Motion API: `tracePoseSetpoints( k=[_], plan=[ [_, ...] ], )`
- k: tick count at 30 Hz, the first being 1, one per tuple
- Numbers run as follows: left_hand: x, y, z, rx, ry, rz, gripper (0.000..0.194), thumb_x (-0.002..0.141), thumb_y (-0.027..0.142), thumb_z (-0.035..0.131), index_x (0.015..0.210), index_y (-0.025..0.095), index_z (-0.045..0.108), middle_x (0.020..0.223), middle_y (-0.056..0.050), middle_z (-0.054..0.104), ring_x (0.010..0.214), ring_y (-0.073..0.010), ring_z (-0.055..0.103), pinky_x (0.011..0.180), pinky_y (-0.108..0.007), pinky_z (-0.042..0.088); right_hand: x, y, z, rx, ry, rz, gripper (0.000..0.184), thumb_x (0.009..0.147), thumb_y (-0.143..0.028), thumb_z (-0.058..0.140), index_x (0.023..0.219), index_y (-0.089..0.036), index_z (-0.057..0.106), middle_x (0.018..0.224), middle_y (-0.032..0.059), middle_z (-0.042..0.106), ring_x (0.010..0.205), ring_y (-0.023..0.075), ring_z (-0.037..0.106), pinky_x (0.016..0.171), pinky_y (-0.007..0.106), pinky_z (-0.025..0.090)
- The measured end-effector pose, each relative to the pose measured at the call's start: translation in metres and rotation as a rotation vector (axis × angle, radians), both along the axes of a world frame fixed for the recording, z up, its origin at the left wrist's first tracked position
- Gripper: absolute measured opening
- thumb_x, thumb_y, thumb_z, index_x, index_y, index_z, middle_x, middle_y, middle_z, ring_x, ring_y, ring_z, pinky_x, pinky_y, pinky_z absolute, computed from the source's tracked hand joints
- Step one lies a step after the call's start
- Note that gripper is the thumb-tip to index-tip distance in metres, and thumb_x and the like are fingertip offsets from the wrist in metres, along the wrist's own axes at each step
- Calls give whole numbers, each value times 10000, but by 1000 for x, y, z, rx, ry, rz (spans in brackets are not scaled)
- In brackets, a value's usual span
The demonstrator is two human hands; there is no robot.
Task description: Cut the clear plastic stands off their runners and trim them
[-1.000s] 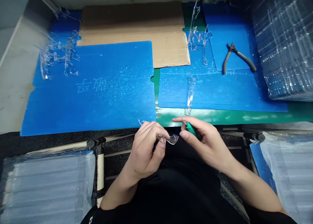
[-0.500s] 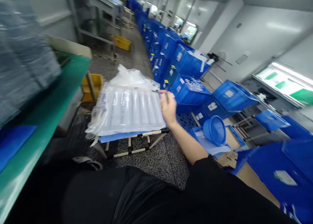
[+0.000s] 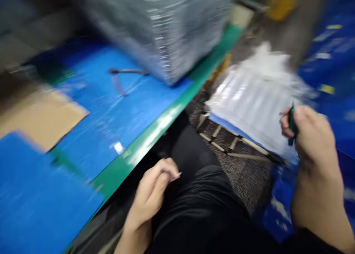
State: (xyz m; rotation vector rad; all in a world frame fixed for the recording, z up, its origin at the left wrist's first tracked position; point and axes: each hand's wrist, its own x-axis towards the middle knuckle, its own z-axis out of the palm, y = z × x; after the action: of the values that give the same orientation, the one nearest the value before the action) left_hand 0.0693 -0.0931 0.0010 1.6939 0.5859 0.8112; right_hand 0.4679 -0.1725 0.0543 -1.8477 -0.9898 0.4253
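Note:
The view is blurred by motion. My left hand (image 3: pixel 151 189) rests above my black-clad lap, its fingers curled round a small clear plastic piece (image 3: pixel 176 176), and only a thin tip of the piece shows. Far to the right, my right hand (image 3: pixel 313 146) grips a green-handled craft knife (image 3: pixel 291 122), and its blade is too blurred to see. That hand is in front of a white plastic-wrapped pack (image 3: pixel 255 98). A pair of dark-handled pliers (image 3: pixel 127 72) lies blurred on the blue mat (image 3: pixel 111 124).
A green-topped workbench edge (image 3: pixel 138 154) runs diagonally past my lap. A tall stack of clear plastic trays (image 3: pixel 158 28) and brown cardboard (image 3: pixel 36 117) stand on the bench. Blue crates (image 3: pixel 327 58) line the right, beyond a low frame on a speckled floor.
The view has swung from straight over the bench to the right along it. My hands have moved apart, with the right hand now far right, and the clear piece is mostly hidden in my left hand.

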Motion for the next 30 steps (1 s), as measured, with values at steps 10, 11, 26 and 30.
tracePoseSetpoints(
  k=[10,11,26,30],
  plan=[
    [-81,-37,-16,-172,-81,492,454,1150,513,403,1011,189,689,809,-59,617,711,-172,559,674,-329,483,-271,106,-55,-94,220,1318,287,1166,-314,531,1353,-221,728,1196,73,797,1095,206,760,978,351,590],
    [-85,-42,-16,-159,-97,529,451,1153,503,405,995,191,691,791,-52,617,694,-164,559,661,-320,484,-279,110,-51,-84,237,1382,300,1163,-290,538,1396,-230,717,1255,77,790,1141,209,753,1002,355,584],
    [-116,-58,-29,-22,-37,702,481,1146,504,429,852,203,662,752,-81,742,660,-189,701,647,-337,589,-312,119,-29,-80,141,1691,555,1147,-173,524,1678,-332,499,885,3,639,738,147,581,630,286,449],
    [-117,-56,-29,-8,-33,699,501,1149,514,424,835,201,657,727,-66,732,651,-178,701,643,-318,576,-309,116,-25,-96,125,1685,556,1154,-173,516,1688,-325,479,906,-3,636,753,139,577,645,287,446]
  ],
)
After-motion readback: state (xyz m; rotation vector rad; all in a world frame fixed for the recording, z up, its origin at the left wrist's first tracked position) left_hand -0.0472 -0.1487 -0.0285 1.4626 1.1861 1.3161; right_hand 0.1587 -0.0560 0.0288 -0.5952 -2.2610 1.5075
